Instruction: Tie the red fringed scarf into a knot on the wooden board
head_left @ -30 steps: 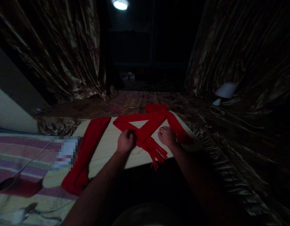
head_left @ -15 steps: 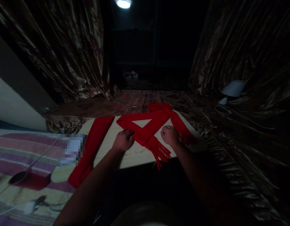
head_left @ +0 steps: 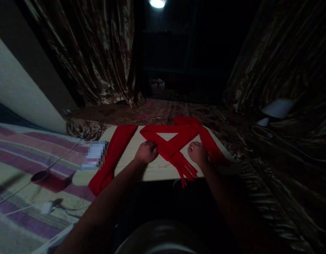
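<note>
A red fringed scarf (head_left: 176,139) lies on a pale wooden board (head_left: 133,160), its bands crossed into a triangle shape. One fringed end (head_left: 185,169) reaches the board's near edge. My left hand (head_left: 147,152) rests on the board at the fold's left corner, fingers curled onto the cloth. My right hand (head_left: 197,153) sits curled between the two fringed tails, touching the scarf. A second red band (head_left: 112,158) runs down the board's left side and hangs off its edge.
A striped blanket (head_left: 25,165) covers the left, with a red cup (head_left: 48,180) lying on its side and a white cable. A blurred patch (head_left: 95,158) sits by the board. Shiny brown curtains hang both sides. A white lamp (head_left: 275,110) stands at the right.
The view has shifted so everything sits further right. My left hand has loosened from the fold and lies flatter beside it. My right hand has stayed put.
</note>
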Demonstrator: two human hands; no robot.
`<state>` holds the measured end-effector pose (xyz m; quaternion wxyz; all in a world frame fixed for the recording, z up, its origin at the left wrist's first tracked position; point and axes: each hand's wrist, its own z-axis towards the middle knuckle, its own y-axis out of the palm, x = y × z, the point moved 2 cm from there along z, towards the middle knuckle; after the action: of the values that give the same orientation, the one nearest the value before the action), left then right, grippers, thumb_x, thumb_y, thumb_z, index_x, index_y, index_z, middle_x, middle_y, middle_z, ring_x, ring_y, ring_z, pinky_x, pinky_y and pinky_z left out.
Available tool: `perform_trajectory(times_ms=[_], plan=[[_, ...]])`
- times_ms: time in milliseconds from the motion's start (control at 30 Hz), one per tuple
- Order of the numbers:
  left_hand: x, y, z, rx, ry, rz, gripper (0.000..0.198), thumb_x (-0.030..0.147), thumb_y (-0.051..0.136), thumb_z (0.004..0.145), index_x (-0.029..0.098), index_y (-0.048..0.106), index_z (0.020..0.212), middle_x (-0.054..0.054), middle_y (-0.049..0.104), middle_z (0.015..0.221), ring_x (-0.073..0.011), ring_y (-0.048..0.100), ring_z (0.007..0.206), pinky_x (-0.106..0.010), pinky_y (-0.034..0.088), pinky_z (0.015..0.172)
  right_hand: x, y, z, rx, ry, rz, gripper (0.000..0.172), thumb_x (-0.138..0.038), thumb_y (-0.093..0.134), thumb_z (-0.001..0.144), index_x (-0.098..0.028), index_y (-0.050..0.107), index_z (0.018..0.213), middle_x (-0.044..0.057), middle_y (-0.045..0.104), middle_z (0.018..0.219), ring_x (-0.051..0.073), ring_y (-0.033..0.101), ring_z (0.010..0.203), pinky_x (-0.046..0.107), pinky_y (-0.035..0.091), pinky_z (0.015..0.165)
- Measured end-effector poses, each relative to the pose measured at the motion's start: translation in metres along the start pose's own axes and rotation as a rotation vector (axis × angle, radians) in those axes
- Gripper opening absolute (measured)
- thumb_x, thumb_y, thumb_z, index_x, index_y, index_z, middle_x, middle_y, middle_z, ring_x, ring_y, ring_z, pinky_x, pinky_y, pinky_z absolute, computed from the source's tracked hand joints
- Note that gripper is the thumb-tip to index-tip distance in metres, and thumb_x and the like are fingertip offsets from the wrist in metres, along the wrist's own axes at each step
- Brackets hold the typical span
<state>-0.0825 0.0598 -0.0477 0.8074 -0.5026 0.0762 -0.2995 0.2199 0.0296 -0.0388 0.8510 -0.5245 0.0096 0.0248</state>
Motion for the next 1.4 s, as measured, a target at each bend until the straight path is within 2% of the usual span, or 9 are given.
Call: perform_trajectory(times_ms=[433, 500, 633, 700, 767, 867, 1000, 1167, 1400], plan=[[0.005, -0.006, 0.0, -0.017, -0.065, 0.0, 0.038, 0.032, 0.05, 0.089, 0.023, 0.073, 0.118, -0.008, 0.07, 0.127, -0.0243, 0.061, 0.122, -0.041, 0.047, 0.108, 0.008, 0.012, 0.003, 0.067, -0.057, 0.016, 0.025, -0.023, 0.048, 0.089, -0.015, 0.071, 0.094, 0.012, 0.07, 0.096, 0.025, 0.058, 0.091, 0.032, 0.039, 0.082], [0.005, -0.006, 0.0, -0.017, -0.075, -0.006, 0.038, 0.033, 0.051, 0.089, 0.022, 0.073, 0.118, -0.009, 0.07, 0.127, -0.0248, 0.061, 0.122, -0.042, 0.047, 0.108, 0.005, 0.005, 0.008, 0.017, -0.018, -0.003, 0.024, -0.023, 0.049, 0.088, -0.016, 0.071, 0.094, 0.012, 0.071, 0.098, 0.025, 0.06, 0.092, 0.032, 0.04, 0.079], [0.005, -0.005, 0.0, -0.018, -0.103, -0.025, 0.037, 0.034, 0.052, 0.089, 0.024, 0.074, 0.117, -0.008, 0.07, 0.127, -0.0259, 0.061, 0.122, -0.043, 0.047, 0.106, -0.007, -0.018, 0.032, -0.257, 0.083, -0.014, 0.029, -0.03, 0.047, 0.091, -0.017, 0.072, 0.086, 0.012, 0.073, 0.089, 0.022, 0.064, 0.078, 0.03, 0.039, 0.067], [0.004, -0.005, 0.001, -0.016, -0.106, -0.034, 0.037, 0.034, 0.052, 0.088, 0.025, 0.074, 0.117, -0.008, 0.07, 0.127, -0.026, 0.061, 0.121, -0.043, 0.048, 0.105, -0.021, -0.032, 0.048, -0.273, 0.105, 0.036, 0.03, -0.031, 0.048, 0.092, -0.018, 0.073, 0.087, 0.01, 0.074, 0.087, 0.021, 0.065, 0.076, 0.028, 0.04, 0.065], [0.004, -0.005, 0.0, -0.014, -0.101, -0.038, 0.037, 0.033, 0.053, 0.087, 0.025, 0.074, 0.117, -0.008, 0.07, 0.127, -0.0259, 0.061, 0.12, -0.043, 0.048, 0.105, -0.042, -0.042, 0.061, -0.262, 0.0, 0.135, 0.026, -0.028, 0.05, 0.092, -0.018, 0.074, 0.089, 0.008, 0.075, 0.091, 0.018, 0.066, 0.08, 0.026, 0.041, 0.068], [0.004, -0.006, 0.001, -0.009, -0.1, -0.036, 0.037, 0.032, 0.054, 0.086, 0.024, 0.074, 0.116, -0.008, 0.07, 0.126, -0.0258, 0.062, 0.119, -0.042, 0.048, 0.106, -0.079, -0.045, 0.071, -0.379, -0.233, 0.252, 0.025, -0.021, 0.05, 0.09, -0.019, 0.075, 0.094, 0.005, 0.076, 0.098, 0.016, 0.067, 0.087, 0.022, 0.044, 0.075], [0.004, -0.005, 0.001, 0.002, -0.099, -0.038, 0.037, 0.029, 0.053, 0.086, 0.024, 0.074, 0.115, -0.008, 0.071, 0.125, -0.0254, 0.063, 0.117, -0.041, 0.048, 0.105, -0.115, -0.039, 0.072, -0.478, -0.409, 0.132, 0.032, -0.012, 0.06, 0.078, -0.023, 0.074, 0.104, 0.006, 0.073, 0.114, 0.021, 0.063, 0.108, 0.027, 0.044, 0.092], [0.003, -0.005, 0.0, 0.004, -0.102, -0.035, 0.038, 0.031, 0.052, 0.086, 0.023, 0.074, 0.116, -0.007, 0.071, 0.125, -0.0262, 0.062, 0.117, -0.042, 0.048, 0.105, -0.128, -0.037, 0.076, -0.606, -0.462, -0.071, 0.052, -0.015, 0.062, 0.079, -0.024, 0.064, 0.13, 0.013, 0.063, 0.132, 0.029, 0.058, 0.121, 0.036, 0.047, 0.094], [0.002, -0.004, 0.0, 0.003, -0.125, -0.051, 0.037, 0.038, 0.055, 0.087, 0.025, 0.074, 0.116, -0.007, 0.07, 0.126, -0.0267, 0.062, 0.119, -0.042, 0.048, 0.105, -0.128, -0.063, 0.08, -0.723, -0.478, -0.183, 0.037, -0.022, 0.065, 0.075, -0.016, 0.074, 0.111, 0.018, 0.072, 0.113, 0.031, 0.069, 0.1, 0.033, 0.051, 0.078]])
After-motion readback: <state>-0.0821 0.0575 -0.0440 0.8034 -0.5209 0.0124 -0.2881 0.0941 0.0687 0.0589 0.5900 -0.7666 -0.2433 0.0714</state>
